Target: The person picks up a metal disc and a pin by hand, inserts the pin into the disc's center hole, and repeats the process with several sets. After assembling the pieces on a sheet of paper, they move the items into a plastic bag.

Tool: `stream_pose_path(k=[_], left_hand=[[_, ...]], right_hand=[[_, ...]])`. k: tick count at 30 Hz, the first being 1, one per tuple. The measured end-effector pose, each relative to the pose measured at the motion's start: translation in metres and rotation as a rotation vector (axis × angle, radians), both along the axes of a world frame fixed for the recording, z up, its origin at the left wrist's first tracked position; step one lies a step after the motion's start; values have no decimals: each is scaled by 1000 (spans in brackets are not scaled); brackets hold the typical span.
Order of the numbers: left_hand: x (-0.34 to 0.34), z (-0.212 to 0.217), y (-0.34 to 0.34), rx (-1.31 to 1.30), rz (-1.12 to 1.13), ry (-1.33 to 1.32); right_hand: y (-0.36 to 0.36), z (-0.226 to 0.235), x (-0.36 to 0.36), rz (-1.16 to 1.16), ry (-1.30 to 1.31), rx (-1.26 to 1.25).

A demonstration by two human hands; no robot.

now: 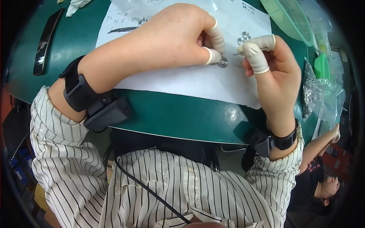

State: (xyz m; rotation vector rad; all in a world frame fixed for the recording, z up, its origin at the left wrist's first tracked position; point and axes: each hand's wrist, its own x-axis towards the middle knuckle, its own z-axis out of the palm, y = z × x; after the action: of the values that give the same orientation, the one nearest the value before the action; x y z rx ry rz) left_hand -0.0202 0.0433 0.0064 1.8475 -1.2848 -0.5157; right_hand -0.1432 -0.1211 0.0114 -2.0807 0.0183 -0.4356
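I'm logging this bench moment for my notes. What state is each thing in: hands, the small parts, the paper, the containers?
left hand: fingertips in white cots, pinching a small metal washer on the paper
right hand: holding a thin metal pin, tip toward the washer
white paper sheet: lying flat, handwritten on
two loose washers: lying on the paper
green basket: tilted at the table edge
plastic bags: crumpled, holding parts

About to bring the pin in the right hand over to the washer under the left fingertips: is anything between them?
Nothing visible. The thin pin in the right hand points at the small washer held by the left hand; only bare white paper lies between. Two more washers sit farther back.
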Motion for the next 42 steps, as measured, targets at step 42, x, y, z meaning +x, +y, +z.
stream_pose_path(k=[42], left_hand=[[-14, 10, -11, 58, 29, -219]], right_hand=[[-31, -4, 16, -175, -93, 463]])
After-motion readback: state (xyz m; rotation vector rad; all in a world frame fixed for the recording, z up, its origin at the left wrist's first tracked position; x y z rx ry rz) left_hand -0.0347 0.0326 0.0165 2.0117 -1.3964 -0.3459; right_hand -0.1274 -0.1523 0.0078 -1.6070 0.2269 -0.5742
